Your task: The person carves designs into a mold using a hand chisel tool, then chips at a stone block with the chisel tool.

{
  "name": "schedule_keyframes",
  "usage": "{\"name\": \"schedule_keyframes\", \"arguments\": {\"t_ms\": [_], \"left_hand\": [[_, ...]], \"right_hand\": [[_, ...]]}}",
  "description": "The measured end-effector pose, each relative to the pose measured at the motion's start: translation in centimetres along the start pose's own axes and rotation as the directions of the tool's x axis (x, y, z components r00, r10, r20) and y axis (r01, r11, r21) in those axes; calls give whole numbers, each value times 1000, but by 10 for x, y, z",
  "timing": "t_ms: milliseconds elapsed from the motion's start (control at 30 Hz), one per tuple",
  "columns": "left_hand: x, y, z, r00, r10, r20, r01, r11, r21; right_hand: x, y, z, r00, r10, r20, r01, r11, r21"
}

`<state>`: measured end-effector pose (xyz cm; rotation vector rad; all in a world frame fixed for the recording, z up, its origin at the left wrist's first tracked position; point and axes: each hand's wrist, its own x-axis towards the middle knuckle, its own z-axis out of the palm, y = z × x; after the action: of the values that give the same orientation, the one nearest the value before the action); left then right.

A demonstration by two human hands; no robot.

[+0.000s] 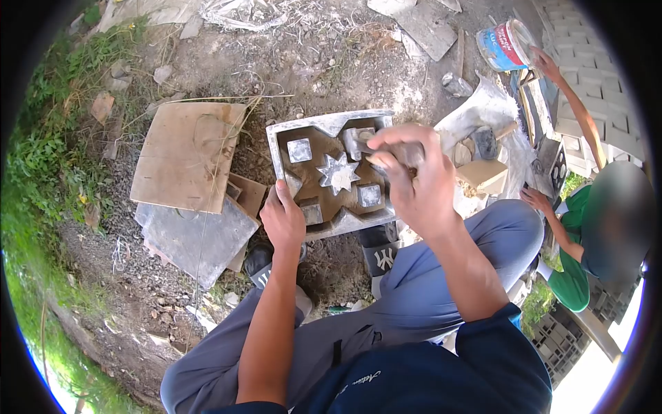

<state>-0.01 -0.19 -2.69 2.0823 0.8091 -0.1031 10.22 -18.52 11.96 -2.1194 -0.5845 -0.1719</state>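
A grey mould point(333, 123) with a star-shaped block point(338, 173) at its centre and square blocks about it lies on the ground between my feet. My left hand point(283, 219) grips its lower left rim, a finger laid along the edge. My right hand point(426, 176) is raised over the mould's right side, fingers curled round what looks like a small hammer. The grey hammer head point(353, 145) shows by the upper right square block; its handle is mostly hidden by my fingers. Whether the head touches the mould I cannot tell.
To the left, a brown board point(186, 155) lies over a grey sheet point(200, 238). At right, a person in green point(576, 248) reaches toward a paint bucket point(503, 47). Stones and a white sack point(486, 107) lie nearer. Pale blocks point(579, 62) are stacked at the far right.
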Motion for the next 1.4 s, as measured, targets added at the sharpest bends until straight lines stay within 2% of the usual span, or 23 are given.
{"name": "schedule_keyframes", "arguments": {"t_ms": [33, 133, 167, 300, 400, 433, 467, 533, 567, 667, 733, 833, 933, 967, 1000, 1067, 1100, 1200, 1233, 1267, 1333, 1367, 1400], "left_hand": [[1, 0, 1, 1000, 15, -19, -15, 1000, 11], [0, 4, 2, 998, 15, -53, -17, 1000, -25], [0, 4, 3, 997, 27, -75, -30, 999, -36], [0, 1, 0, 1000, 19, 19, -19, 1000, 1], [3, 5, 2, 998, 27, -61, -29, 999, -22], [3, 3, 2, 998, 32, -54, -34, 999, -26], [1, 0, 2, 999, 34, -42, -36, 999, -28], [-1, 0, -1, 999, 36, -8, -36, 999, -19], [-1, 3, -1, 999, 33, -23, -33, 999, -17], [1, 7, 1, 997, 24, -71, -26, 999, -31], [-1, 5, -1, 1000, 6, -26, -8, 999, -43], [-1, 1, 0, 1000, 4, -8, -4, 1000, -7], [4, 6, 2, 997, 18, -75, -21, 999, -38], [3, 4, 1, 998, 19, -53, -21, 999, -33], [0, 2, 0, 1000, 17, -25, -17, 999, -26], [-1, 1, -1, 1000, 11, 12, -11, 1000, 0], [-1, 3, 0, 1000, 11, -12, -11, 1000, -9], [2, 7, 2, 997, 24, -72, -27, 999, -38], [2, 6, 2, 997, 31, -69, -33, 999, -33], [0, 2, 2, 998, 32, -59, -33, 999, -25], [-2, 1, -1, 1000, 2, -7, -2, 1000, -7], [-1, 3, 0, 1000, 12, -22, -12, 1000, -11], [-1, 5, 0, 999, 22, -37, -23, 1000, -14]], "right_hand": [[5, -4, -2, 968, 241, 67, -247, 963, 103], [6, -5, -5, 992, 117, -55, -113, 991, 70], [4, -3, -3, 994, -41, -104, 47, 997, 55], [8, 1, 1, 999, 14, -42, -13, 1000, 13], [11, -4, -1, 986, 79, -145, -70, 995, 70], [7, -3, 0, 982, -7, -187, 21, 997, 72], [4, 1, 3, 983, 0, -182, 14, 997, 75], [3, 6, 9, 970, 97, -225, -80, 993, 83], [7, 8, 7, 959, 232, -159, -210, 967, 145], [5, -6, 0, 956, 225, -187, -199, 969, 149], [2, 3, 7, 959, -15, -282, 30, 998, 48], [0, 5, 6, 980, -31, -197, 30, 1000, -6], [3, -2, 4, 977, 67, -204, -48, 994, 98], [4, -4, 5, 962, -85, -259, 92, 996, 15], [2, -1, 8, 965, -76, -253, 83, 996, 19], [1, 7, 10, 982, 19, -186, -8, 998, 60], [3, 5, 7, 984, 123, -132, -120, 992, 33], [1, -5, 6, 971, 103, -218, -76, 989, 128], [1, -4, 6, 965, -78, -251, 85, 996, 19], [0, -3, 9, 967, -68, -244, 77, 997, 25], [2, -2, 10, 971, 181, -157, -159, 977, 145], [6, 0, 5, 958, 254, -133, -237, 963, 130], [5, -1, 2, 958, 249, -139, -232, 964, 127]]}}
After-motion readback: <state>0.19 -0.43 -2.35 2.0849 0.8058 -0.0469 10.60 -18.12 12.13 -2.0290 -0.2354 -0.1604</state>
